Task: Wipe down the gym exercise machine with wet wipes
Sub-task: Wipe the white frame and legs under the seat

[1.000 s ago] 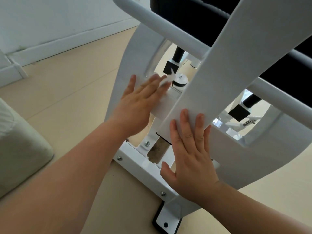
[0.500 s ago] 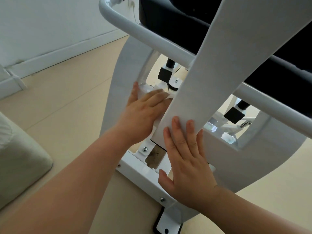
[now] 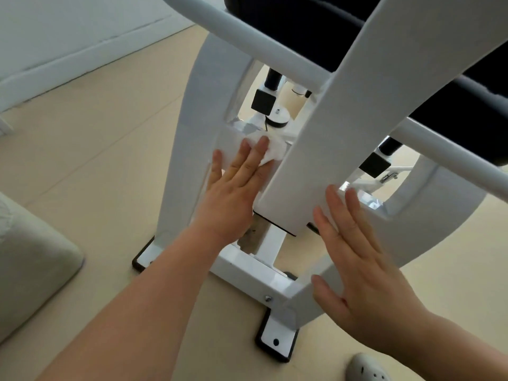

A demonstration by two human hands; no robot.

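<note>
A white exercise machine frame (image 3: pixel 192 111) with black padding (image 3: pixel 302 26) fills the upper middle of the head view. My left hand (image 3: pixel 236 188) lies flat with straight fingers on the frame's crossbar, pressing a crumpled white wet wipe (image 3: pixel 270 151) against it; the wipe sticks out past the fingertips. A broad white slanted bar (image 3: pixel 357 127) crosses in front, between my hands. My right hand (image 3: pixel 362 273) rests flat with spread fingers on the curved white frame to the right of that bar's lower end, holding nothing.
The machine's base bar (image 3: pixel 253 273) and black-edged feet (image 3: pixel 277 339) stand on a beige floor (image 3: pixel 96 160). A grey-green cushion (image 3: pixel 30 265) lies at the left. A white wall with baseboard (image 3: pixel 82 50) runs along the back. A grey shoe tip (image 3: pixel 365 369) shows at the bottom.
My right hand has come off the slanted bar's lower end and moved right onto the curved frame. My left hand has stayed on the crossbar with the wipe. The view has shifted.
</note>
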